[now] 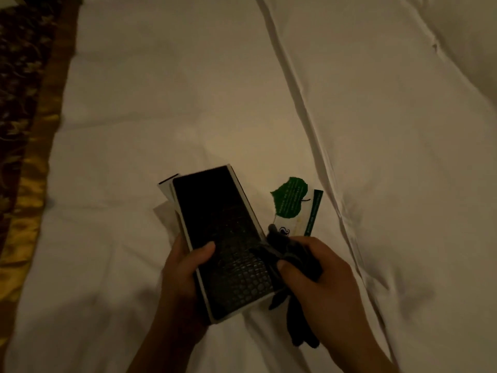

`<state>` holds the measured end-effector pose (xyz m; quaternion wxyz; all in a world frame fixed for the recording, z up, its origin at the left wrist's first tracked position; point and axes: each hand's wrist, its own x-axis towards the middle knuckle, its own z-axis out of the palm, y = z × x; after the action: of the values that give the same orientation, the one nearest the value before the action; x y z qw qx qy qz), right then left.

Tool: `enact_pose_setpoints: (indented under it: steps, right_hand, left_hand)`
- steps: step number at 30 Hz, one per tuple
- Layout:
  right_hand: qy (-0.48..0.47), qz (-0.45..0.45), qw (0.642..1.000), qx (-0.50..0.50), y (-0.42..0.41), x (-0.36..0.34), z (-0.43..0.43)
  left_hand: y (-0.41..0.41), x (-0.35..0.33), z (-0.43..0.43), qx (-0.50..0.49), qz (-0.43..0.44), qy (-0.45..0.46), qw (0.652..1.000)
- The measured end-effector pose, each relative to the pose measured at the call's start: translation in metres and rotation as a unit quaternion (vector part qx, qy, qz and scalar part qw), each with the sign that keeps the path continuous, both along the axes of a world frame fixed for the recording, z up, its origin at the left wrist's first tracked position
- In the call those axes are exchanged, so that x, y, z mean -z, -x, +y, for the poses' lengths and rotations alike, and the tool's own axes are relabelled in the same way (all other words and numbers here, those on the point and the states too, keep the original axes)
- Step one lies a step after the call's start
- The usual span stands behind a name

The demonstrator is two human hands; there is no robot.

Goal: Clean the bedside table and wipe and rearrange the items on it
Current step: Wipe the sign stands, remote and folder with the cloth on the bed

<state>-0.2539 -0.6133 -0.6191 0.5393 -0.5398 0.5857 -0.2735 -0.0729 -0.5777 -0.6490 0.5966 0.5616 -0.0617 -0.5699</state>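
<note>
Head view: black croc-textured folder (223, 238) held over the white bed sheet (188, 90).
My left hand (185, 273) grips its lower-left edge; right hand (317, 273) clutches dark cloth (293, 257) against its right side. Green leaf card (289, 197) lies on sheet nearby.

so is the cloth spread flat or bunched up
Bunched up. The right hand grips the dark cloth in a wad against the black case, and a loose end hangs below the hand.

Bare left grip (178, 277), bare right grip (332, 270).
</note>
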Motion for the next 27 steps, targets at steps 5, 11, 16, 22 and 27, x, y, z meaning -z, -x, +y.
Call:
enact_pose_setpoints:
  steps: [5, 11, 16, 22, 27]
  right_hand:
    - [0.277, 0.176, 0.941, -0.084, -0.011, -0.001, 0.018]
    - [0.323, 0.132, 0.924, -0.157, -0.012, 0.013, 0.039]
    - [0.045, -0.056, 0.983, 0.166, -0.007, 0.018, 0.009]
    - [-0.171, -0.295, 0.912, 0.226, 0.021, 0.012, -0.014]
    - [-0.127, -0.244, 0.958, 0.08, 0.017, -0.004, -0.013]
  left_hand:
    - [0.013, 0.001, -0.009, -0.06, -0.012, 0.01, 0.998]
    - [0.019, -0.004, -0.022, -0.122, -0.02, -0.004, 0.992]
    - [0.019, -0.007, -0.021, -0.086, 0.043, -0.003, 0.995]
    - [0.002, -0.006, -0.008, 0.026, 0.164, -0.035, 0.986]
    - [0.017, -0.005, -0.02, 0.072, 0.161, 0.036, 0.984]
